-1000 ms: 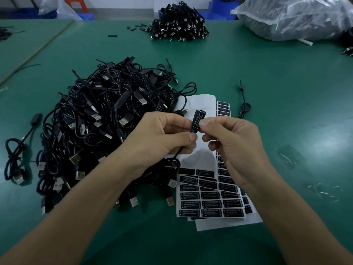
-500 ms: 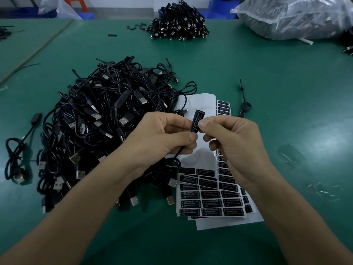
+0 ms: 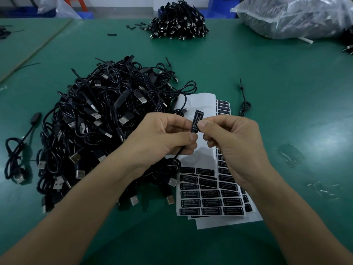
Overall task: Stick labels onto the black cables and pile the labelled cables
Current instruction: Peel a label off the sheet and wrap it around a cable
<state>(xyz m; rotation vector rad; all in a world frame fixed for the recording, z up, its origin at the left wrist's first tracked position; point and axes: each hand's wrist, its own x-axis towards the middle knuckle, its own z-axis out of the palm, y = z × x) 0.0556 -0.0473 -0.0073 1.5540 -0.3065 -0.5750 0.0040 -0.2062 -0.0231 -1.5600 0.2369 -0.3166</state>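
My left hand pinches the small black controller block of a black cable between thumb and fingers; its lead hangs down below the hand. A black label with white print lies on the block's face. My right hand pinches the same block from the right, thumb tip against the label. Sheets of black labels lie on the green table under and in front of both hands. A large tangled heap of black USB cables sits to the left.
A second pile of black cables lies at the table's far edge. A clear plastic bag of parts sits far right. One loose cable lies at the left and a black tie right of the sheets.
Both hands stay in place on the block; the right thumb has shifted slightly along the label. Nothing else moved.
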